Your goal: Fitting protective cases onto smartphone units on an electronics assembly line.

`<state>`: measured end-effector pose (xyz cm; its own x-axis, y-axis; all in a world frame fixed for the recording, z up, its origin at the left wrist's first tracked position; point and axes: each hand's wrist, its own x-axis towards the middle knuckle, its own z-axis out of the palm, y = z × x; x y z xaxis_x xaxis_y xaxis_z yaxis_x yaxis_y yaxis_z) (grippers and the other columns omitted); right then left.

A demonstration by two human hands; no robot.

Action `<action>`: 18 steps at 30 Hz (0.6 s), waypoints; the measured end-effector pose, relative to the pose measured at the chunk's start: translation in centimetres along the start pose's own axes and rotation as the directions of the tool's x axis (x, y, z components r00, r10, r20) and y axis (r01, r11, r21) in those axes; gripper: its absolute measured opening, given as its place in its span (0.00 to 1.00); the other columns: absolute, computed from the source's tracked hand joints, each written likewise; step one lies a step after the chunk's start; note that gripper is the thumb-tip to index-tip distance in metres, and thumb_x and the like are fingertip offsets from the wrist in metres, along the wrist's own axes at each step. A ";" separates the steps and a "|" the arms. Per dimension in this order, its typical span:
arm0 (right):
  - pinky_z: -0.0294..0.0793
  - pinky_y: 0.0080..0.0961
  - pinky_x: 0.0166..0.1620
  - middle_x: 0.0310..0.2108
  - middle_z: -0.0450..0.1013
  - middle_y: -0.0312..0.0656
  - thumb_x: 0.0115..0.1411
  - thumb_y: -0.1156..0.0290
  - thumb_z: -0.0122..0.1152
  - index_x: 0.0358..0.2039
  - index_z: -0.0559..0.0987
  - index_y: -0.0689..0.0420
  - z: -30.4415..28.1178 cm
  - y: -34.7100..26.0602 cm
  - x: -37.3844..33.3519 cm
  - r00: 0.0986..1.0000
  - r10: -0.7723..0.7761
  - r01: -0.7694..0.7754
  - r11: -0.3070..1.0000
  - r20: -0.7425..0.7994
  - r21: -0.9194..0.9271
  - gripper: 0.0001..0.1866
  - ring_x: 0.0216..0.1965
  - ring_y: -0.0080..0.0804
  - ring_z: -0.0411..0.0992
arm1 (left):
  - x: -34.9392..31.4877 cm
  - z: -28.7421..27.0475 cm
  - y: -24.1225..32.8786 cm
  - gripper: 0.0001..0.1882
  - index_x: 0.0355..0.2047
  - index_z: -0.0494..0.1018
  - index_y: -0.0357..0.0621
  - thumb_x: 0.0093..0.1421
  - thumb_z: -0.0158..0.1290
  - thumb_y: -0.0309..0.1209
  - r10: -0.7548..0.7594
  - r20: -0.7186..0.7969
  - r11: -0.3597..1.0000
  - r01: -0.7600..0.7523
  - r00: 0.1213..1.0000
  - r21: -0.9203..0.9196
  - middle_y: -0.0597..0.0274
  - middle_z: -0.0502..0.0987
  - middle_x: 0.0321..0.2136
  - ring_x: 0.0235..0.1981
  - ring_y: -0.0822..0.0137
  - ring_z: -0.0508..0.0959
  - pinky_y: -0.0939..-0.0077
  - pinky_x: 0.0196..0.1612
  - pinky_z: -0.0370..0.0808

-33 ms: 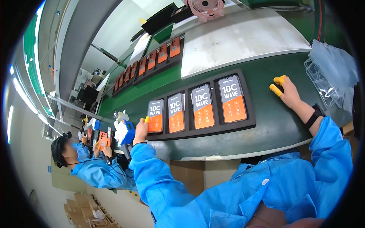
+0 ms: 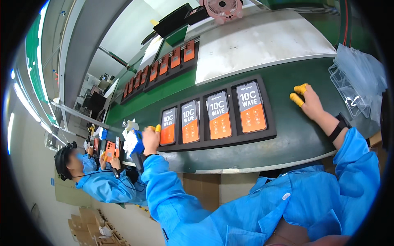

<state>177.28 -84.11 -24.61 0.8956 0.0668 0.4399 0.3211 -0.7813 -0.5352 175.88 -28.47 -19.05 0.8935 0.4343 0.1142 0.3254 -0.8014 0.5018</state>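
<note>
On the green belt, left hand (image 2: 150, 139) grips the black tray (image 2: 269, 133); right hand (image 2: 310, 102) rests spread, fingertips half hidden.

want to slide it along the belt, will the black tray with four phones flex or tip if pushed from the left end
The tray lies flat on the green belt, so it should slide, not tip. It looks like thin foam, so it may flex a little. The four phones sit in recesses, so they probably stay put. The left hand is at its left end.
</note>
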 end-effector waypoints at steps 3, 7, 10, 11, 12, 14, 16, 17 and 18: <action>0.58 0.34 0.47 0.40 0.64 0.51 0.50 0.55 0.52 0.36 0.71 0.65 1.1 -2.3 -1.9 0.994 -0.073 0.076 0.996 0.087 -0.038 0.23 0.44 0.45 0.61 | -0.5 -0.3 0.7 0.15 0.27 0.66 0.36 0.50 0.47 0.37 0.305 -0.432 0.838 -0.024 0.849 0.545 0.49 0.67 0.31 0.35 0.50 0.67 0.62 0.37 0.66; 0.50 0.35 0.53 0.49 0.56 0.57 0.50 0.45 0.45 0.44 0.64 0.71 1.7 -5.3 -3.2 0.931 -0.181 0.222 0.970 0.316 -0.097 0.37 0.51 0.47 0.53 | 0.6 1.4 -6.5 0.17 0.36 0.68 0.39 0.54 0.45 0.40 -0.428 0.211 0.874 0.462 0.879 -0.151 0.55 0.72 0.33 0.33 0.60 0.72 0.67 0.34 0.69; 0.48 0.36 0.54 0.49 0.52 0.63 0.49 0.47 0.50 0.48 0.57 0.72 4.2 -6.8 -3.7 0.973 -0.017 -0.016 0.990 0.231 0.141 0.40 0.51 0.52 0.51 | 0.3 1.3 -7.8 0.15 0.35 0.70 0.36 0.53 0.46 0.36 -0.270 0.352 0.778 0.419 0.896 -0.469 0.54 0.74 0.28 0.30 0.64 0.74 0.73 0.31 0.70; 0.49 0.34 0.55 0.48 0.53 0.61 0.49 0.55 0.55 0.48 0.57 0.72 3.7 -7.1 -2.8 0.966 0.162 -0.228 0.897 0.200 0.378 0.36 0.51 0.51 0.52 | -2.3 -0.1 -3.4 0.14 0.34 0.70 0.36 0.54 0.46 0.36 -0.279 0.411 0.640 0.487 0.868 -0.594 0.56 0.74 0.28 0.30 0.69 0.74 0.76 0.30 0.70; 0.50 0.32 0.54 0.48 0.54 0.60 0.49 0.58 0.56 0.48 0.57 0.71 3.2 -7.2 -2.4 0.971 0.202 -0.239 0.839 0.127 0.489 0.34 0.51 0.49 0.53 | -2.7 -0.6 -3.4 0.14 0.33 0.70 0.34 0.54 0.47 0.34 -0.259 0.389 0.601 0.463 0.884 -0.652 0.58 0.74 0.28 0.28 0.70 0.74 0.79 0.30 0.70; 0.51 0.29 0.54 0.47 0.55 0.58 0.49 0.61 0.57 0.48 0.57 0.71 2.5 -6.4 -1.2 0.968 0.247 -0.222 0.774 0.041 0.593 0.33 0.51 0.46 0.54 | -3.4 -1.1 -0.9 0.13 0.34 0.69 0.35 0.53 0.47 0.32 -0.220 0.265 0.577 0.344 0.939 -0.741 0.58 0.73 0.30 0.30 0.69 0.74 0.78 0.33 0.70; 0.51 0.27 0.54 0.48 0.56 0.53 0.49 0.65 0.57 0.49 0.58 0.69 0.7 -5.3 -1.1 0.983 0.166 -0.084 0.779 -0.076 0.621 0.31 0.51 0.41 0.55 | -3.9 -1.5 1.5 0.13 0.36 0.68 0.35 0.53 0.46 0.30 -0.170 0.206 0.561 0.266 0.964 -0.783 0.58 0.72 0.33 0.32 0.69 0.73 0.78 0.35 0.70; 0.51 0.25 0.54 0.48 0.57 0.50 0.49 0.66 0.57 0.49 0.58 0.67 -0.8 -5.0 -0.1 0.982 0.165 -0.057 0.734 -0.096 0.677 0.31 0.51 0.37 0.55 | -3.4 -1.5 1.4 0.13 0.37 0.68 0.34 0.54 0.46 0.31 -0.136 0.207 0.533 0.248 0.969 -0.809 0.59 0.73 0.33 0.33 0.69 0.73 0.78 0.36 0.69; 0.54 0.24 0.52 0.47 0.60 0.47 0.49 0.67 0.57 0.49 0.60 0.67 -2.1 -4.3 1.2 0.970 0.186 -0.045 0.769 -0.155 0.638 0.29 0.49 0.34 0.59 | -3.1 -0.7 4.6 0.14 0.37 0.68 0.34 0.54 0.46 0.32 -0.110 0.222 0.505 0.247 0.969 -0.827 0.59 0.72 0.33 0.33 0.69 0.73 0.78 0.37 0.69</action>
<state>176.32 -81.97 -20.22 0.8808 -0.1767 0.4392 0.4028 -0.2080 -0.8913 174.35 -33.23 -16.53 0.8986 0.4175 -0.1349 0.1290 0.0425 0.9907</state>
